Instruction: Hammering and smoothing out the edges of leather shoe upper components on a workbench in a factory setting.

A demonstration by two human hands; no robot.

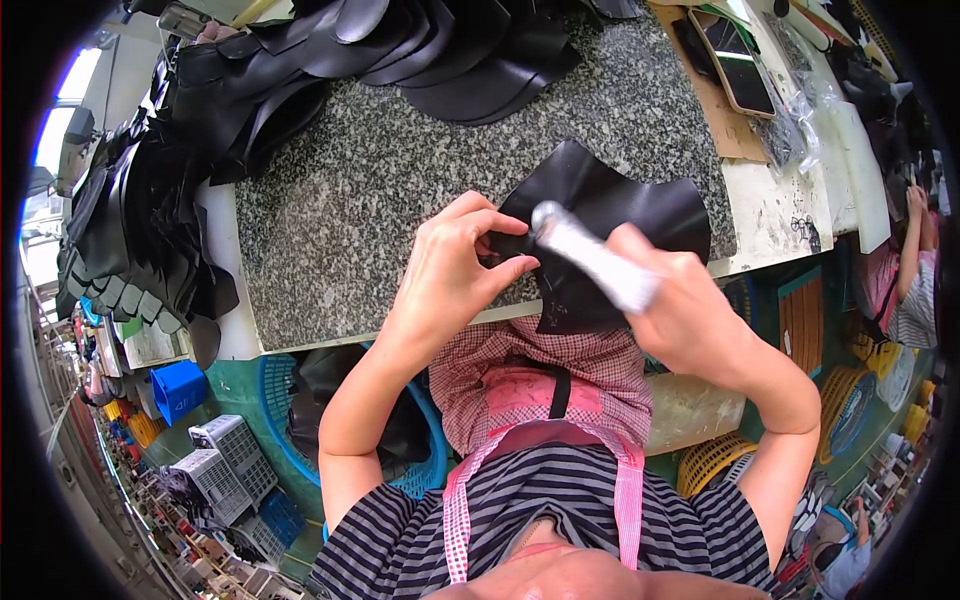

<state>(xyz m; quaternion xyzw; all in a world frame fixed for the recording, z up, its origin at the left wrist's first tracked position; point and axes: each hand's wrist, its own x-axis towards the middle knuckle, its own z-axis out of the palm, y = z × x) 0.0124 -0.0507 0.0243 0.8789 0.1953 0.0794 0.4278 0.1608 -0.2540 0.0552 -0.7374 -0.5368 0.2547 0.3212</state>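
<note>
A black leather piece (640,212) with curved edges lies on the speckled stone slab (370,190), its near part hanging past the front edge. My left hand (450,262) pinches the left edge of this piece between thumb and fingers. In my right hand (685,312) is a hammer (590,255) with a shiny rounded metal head and a pale wrapped handle, blurred by motion. The hammer's head is over the leather, just right of my left fingertips. Whether it touches the leather I cannot tell.
Overlapping black leather pieces (460,60) lie along the slab's far side, with another pile (140,210) at the left. A phone (735,62) rests at the far right. Below the bench stands a blue basket (275,400) holding black pieces. Another person's arm (913,245) shows at right.
</note>
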